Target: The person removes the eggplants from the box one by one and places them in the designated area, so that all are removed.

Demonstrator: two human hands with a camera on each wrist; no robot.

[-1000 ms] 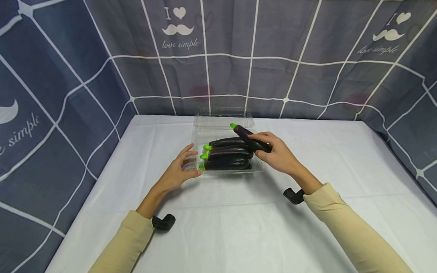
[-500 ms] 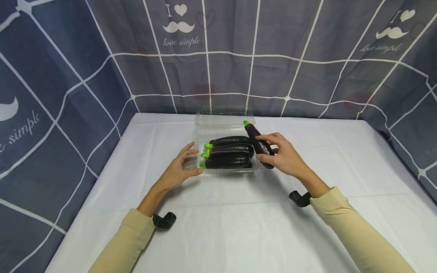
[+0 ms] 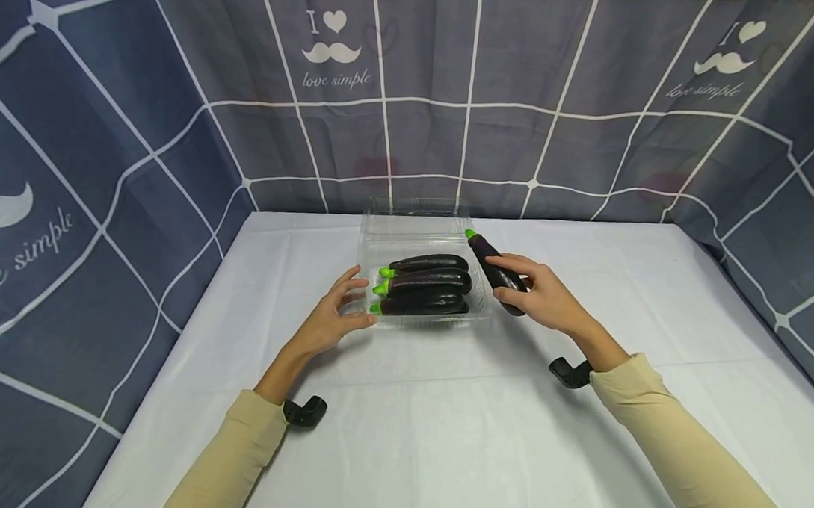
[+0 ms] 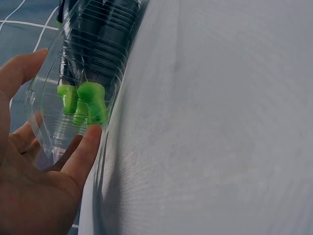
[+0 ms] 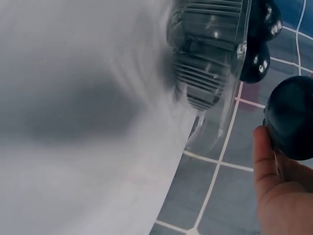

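A clear plastic clamshell box (image 3: 413,248) sits at the far part of the table, its lid tipped back. In it several dark purple eggplants (image 3: 427,282) lie side by side, green stem ends to the left. My right hand (image 3: 546,298) grips another eggplant (image 3: 485,256) between thumb and fingers, off the box's right side and tilted, stem end up and away. In the right wrist view this eggplant's round end (image 5: 291,117) shows. At the box's left end, my left hand (image 4: 44,186) has its fingers spread, with the thumb on the front corner beside the green stems (image 4: 90,103).
A white cloth (image 3: 413,433) covers the table. Dark checked curtains (image 3: 430,133) hang along the back and both sides. A black wrist device (image 3: 305,412) sits below the left wrist, another black device (image 3: 570,372) below the right.
My right hand has carried its eggplant from over the box to the right, past the box's right edge, turning it steeper. The left hand has stayed at the box's left end.
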